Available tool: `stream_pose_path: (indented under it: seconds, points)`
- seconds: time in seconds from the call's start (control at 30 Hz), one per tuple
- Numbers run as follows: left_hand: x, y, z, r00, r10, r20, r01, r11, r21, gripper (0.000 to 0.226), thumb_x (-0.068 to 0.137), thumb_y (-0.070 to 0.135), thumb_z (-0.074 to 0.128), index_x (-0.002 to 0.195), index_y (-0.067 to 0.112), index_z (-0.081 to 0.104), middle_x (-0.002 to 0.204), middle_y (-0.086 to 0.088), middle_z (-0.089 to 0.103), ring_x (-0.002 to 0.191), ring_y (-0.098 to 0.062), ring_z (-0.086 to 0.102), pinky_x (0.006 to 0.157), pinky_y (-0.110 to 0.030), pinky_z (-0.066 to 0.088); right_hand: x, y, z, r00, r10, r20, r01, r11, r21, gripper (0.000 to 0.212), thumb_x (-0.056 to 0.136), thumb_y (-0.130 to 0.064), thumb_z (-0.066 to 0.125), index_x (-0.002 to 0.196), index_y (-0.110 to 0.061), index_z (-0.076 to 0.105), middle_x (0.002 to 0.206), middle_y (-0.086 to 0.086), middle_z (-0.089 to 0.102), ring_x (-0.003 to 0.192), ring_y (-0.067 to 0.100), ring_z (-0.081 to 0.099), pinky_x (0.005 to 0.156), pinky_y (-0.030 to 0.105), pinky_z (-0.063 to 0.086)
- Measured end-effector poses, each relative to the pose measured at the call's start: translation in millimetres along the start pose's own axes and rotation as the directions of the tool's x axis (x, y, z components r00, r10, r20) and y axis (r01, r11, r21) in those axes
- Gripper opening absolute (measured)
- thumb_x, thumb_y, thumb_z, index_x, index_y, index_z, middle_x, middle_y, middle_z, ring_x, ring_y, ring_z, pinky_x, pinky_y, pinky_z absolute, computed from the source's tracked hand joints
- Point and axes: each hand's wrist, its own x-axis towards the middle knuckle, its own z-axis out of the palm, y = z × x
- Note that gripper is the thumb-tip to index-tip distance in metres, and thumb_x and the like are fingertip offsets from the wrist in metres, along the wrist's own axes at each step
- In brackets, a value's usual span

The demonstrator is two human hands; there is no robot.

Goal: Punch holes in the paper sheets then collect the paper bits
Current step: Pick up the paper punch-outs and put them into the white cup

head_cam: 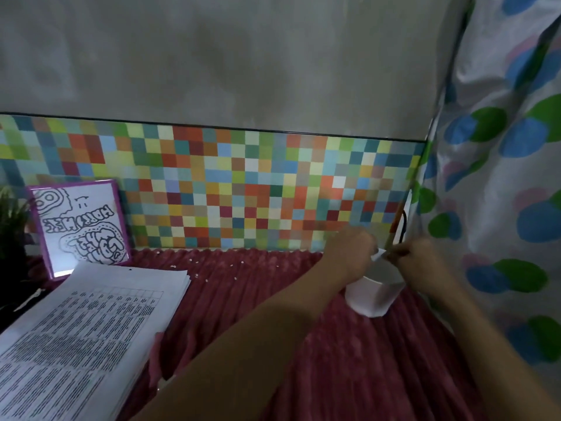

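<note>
Light is dim and flat, with no hard shadows; the grey wall at the far side looks mottled. A pale glare sits on the near lower edge of the framed drawing, while the plant at the far left sinks almost to black. Motion blur smears the left hand and right hand. The tiled strip bows from wide-angle distortion, and print on the paper sheets is too soft to read

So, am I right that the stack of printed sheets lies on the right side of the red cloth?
Not quite: the head view shows the stack of printed sheets on the left side of the red cloth.
</note>
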Motion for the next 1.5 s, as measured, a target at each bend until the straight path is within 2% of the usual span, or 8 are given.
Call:
stream_pose_path:
  seconds: [0.2, 0.33, 0.53, 0.77, 0.87, 1.0, 1.17, 1.5]
  points:
    - [2.7, -7.9, 10.2, 0.984, -0.162, -0.075, 0.145, 0.970, -0.193, 0.005, 0.073, 0.012, 0.077, 0.071, 0.008, 0.074, 0.089, -0.010, 0.069, 0.087, -0.028, 0.064, 0.075, -0.043, 0.055, 0.3, 6.8, 7.0, 0.996, 0.052, -0.070, -0.043, 0.992, 0.116, 0.003, 0.075, -0.002, 0.076, 0.076, -0.005, 0.077, 0.076, 0.008, 0.072, 0.063, 0.011, 0.059, 0.056, 0.021, 0.038]
    - [1.7, -6.2, 10.7, 0.994, -0.104, -0.041, 0.102, 0.993, -0.051, 0.015, 0.080, 0.005, 0.063, 0.072, 0.011, 0.075, 0.083, -0.006, 0.064, 0.090, -0.031, 0.061, 0.075, -0.040, 0.048, 4.1, 5.4, 6.6, 0.993, 0.087, -0.078, -0.073, 0.983, 0.168, 0.015, 0.067, -0.004, 0.082, 0.060, -0.009, 0.070, 0.061, 0.004, 0.066, 0.056, 0.009, 0.056, 0.050, 0.020, 0.035]
    - [3.0, -9.4, 17.4, 0.996, -0.087, 0.009, 0.087, 0.985, -0.150, 0.029, 0.083, 0.004, 0.059, 0.108, 0.014, 0.068, 0.099, -0.010, 0.073, 0.097, -0.031, 0.064, 0.089, -0.044, 0.047, 11.7, 2.5, 3.6, 1.000, 0.007, -0.025, -0.006, 0.999, 0.048, 0.010, 0.072, 0.005, 0.074, 0.077, -0.004, 0.077, 0.077, 0.010, 0.072, 0.064, 0.015, 0.059, 0.060, 0.022, 0.040]
    - [-4.9, -1.2, 11.7, 0.982, -0.136, -0.133, 0.123, 0.988, -0.098, 0.021, 0.084, 0.035, 0.065, 0.096, 0.017, 0.064, 0.089, -0.004, 0.071, 0.088, -0.026, 0.061, 0.083, -0.039, 0.027, 8.1, -3.4, 7.4, 0.981, -0.079, -0.178, 0.069, 0.996, -0.057, 0.013, 0.072, 0.008, 0.070, 0.074, -0.003, 0.077, 0.063, 0.005, 0.067, 0.052, 0.003, 0.046, 0.047, 0.015, 0.032]
    - [-9.3, -5.9, 9.3, 0.985, -0.093, -0.147, 0.082, 0.993, -0.082, 0.009, 0.085, 0.021, 0.062, 0.087, 0.017, 0.070, 0.088, -0.003, 0.071, 0.091, -0.027, 0.061, 0.089, -0.041, 0.032, 5.3, -9.2, 11.0, 0.960, -0.110, -0.258, 0.082, 0.990, -0.116, 0.004, 0.072, 0.002, 0.075, 0.075, 0.004, 0.075, 0.059, 0.008, 0.061, 0.051, 0.011, 0.048, 0.051, 0.017, 0.029]
    - [-21.6, -23.1, -5.1, 0.986, -0.020, -0.164, -0.012, 0.981, -0.195, 0.025, 0.079, 0.002, 0.057, 0.098, 0.008, 0.072, 0.097, -0.012, 0.072, 0.092, -0.031, 0.064, 0.087, -0.042, 0.047, 9.2, -3.5, 24.9, 0.942, -0.108, -0.317, 0.011, 0.956, -0.294, 0.028, 0.074, 0.003, 0.059, 0.093, -0.007, 0.077, 0.098, 0.026, 0.062, 0.087, 0.040, 0.056, 0.075, 0.033, 0.033]
    - [-64.6, -75.7, -48.0, 0.971, -0.135, -0.199, 0.057, 0.934, -0.354, 0.040, 0.076, -0.014, 0.050, 0.109, 0.001, 0.066, 0.116, -0.017, 0.064, 0.109, -0.030, 0.057, 0.092, -0.030, 0.044, 0.1, -54.2, 42.3, 0.810, -0.332, -0.484, 0.288, 0.943, -0.165, 0.028, 0.074, -0.002, 0.054, 0.093, -0.001, 0.074, 0.091, 0.022, 0.051, 0.090, 0.038, 0.049, 0.081, 0.039, 0.033]
    - [-163.6, -244.1, -123.9, 0.734, -0.649, -0.200, 0.643, 0.759, -0.101, 0.019, 0.087, 0.003, 0.051, 0.086, 0.003, 0.071, 0.086, -0.012, 0.071, 0.079, -0.023, 0.065, 0.067, -0.023, 0.044, 3.6, -169.8, 184.4, 0.918, -0.390, 0.072, 0.350, 0.882, 0.315, 0.009, 0.080, -0.008, 0.070, 0.073, -0.014, 0.074, 0.081, 0.006, 0.063, 0.076, 0.016, 0.057, 0.073, 0.029, 0.044]
